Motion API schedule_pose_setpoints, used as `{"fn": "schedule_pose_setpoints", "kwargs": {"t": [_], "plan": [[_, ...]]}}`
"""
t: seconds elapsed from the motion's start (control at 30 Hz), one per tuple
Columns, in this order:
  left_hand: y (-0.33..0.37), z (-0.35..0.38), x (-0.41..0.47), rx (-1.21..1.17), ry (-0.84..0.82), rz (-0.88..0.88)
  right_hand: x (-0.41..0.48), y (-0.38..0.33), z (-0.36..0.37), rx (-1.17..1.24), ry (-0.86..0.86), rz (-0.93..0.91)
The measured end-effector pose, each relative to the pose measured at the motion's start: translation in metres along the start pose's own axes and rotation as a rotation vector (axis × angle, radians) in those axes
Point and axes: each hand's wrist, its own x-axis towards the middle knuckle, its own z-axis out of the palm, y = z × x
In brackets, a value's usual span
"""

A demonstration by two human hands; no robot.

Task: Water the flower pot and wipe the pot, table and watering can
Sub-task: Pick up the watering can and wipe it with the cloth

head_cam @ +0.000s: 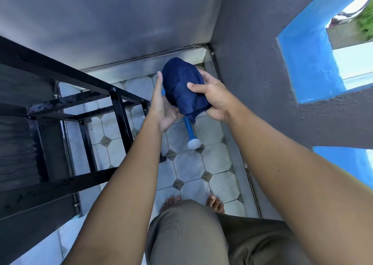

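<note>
A dark blue cloth point(182, 83) is wrapped over the body of the blue watering can, held in the air above the tiled floor. Only the can's spout point(190, 132) shows, pointing down toward me, with a white rose head at its end. My left hand point(161, 105) supports the wrapped can from the left and underneath, fingers stretched up along its side. My right hand point(212, 97) grips the cloth against the can from the right, thumb on top. The flower pot is out of view.
A black metal table frame point(80, 95) with wet bars stands on the left, close to my left forearm. Grey walls point(252, 62) meet in a corner just behind the can. Blue-edged wall openings point(312, 62) are on the right. My bare feet stand on the tiles point(218, 161).
</note>
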Motion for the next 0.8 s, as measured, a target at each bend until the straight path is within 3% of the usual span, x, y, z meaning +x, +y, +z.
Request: {"fn": "schedule_pose_setpoints", "kwargs": {"t": [0.07, 0.23, 0.4, 0.5, 0.67, 0.8], "plan": [[0.005, -0.005, 0.01, -0.049, 0.041, 0.125, 0.013, -0.007, 0.004, -0.139, -0.005, 0.02], [0.005, -0.026, 0.041, 0.091, 0.491, 0.368, 0.056, -0.004, -0.007, -0.412, 0.146, -0.034], [0.015, -0.023, 0.069, 0.147, 0.561, 0.492, 0.104, 0.013, -0.011, -0.484, 0.212, -0.078], [0.006, -0.035, 0.077, 0.498, 0.672, 0.41, 0.124, 0.017, -0.013, -0.767, 0.286, -0.118], [-0.021, -0.061, 0.089, 0.913, 0.461, 0.301, 0.118, 0.082, -0.025, -0.984, -0.009, 0.049], [-0.017, -0.053, 0.067, 1.043, 0.46, 0.272, 0.096, 0.094, -0.027, -1.015, -0.005, 0.044]]}}
